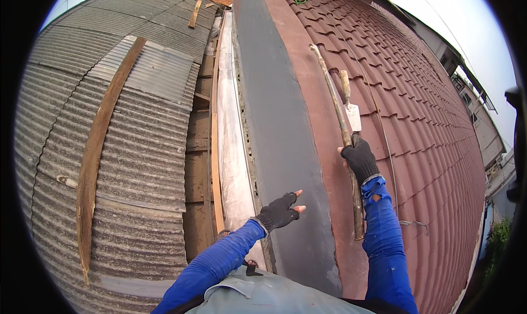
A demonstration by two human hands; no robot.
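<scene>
Pole (pixel 357 207), wooden, lies beside the red roof tiles (pixel 417 166), gripped by the right hand (pixel 360 159); trowel (pixel 353 116) adjacent. Left hand (pixel 279 211), thumb and forefinger extended, is positioned above the grey strip (pixel 280 116).

You have bright daylight with soft, faint shadows; the sky (pixel 477 23) glows nearly white, most things look sharp to you, and your picture bends near its round black rim

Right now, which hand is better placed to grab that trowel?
Probably the right hand: it is at the stick, close to the trowel. The left hand is over the grey strip, farther away.
</scene>
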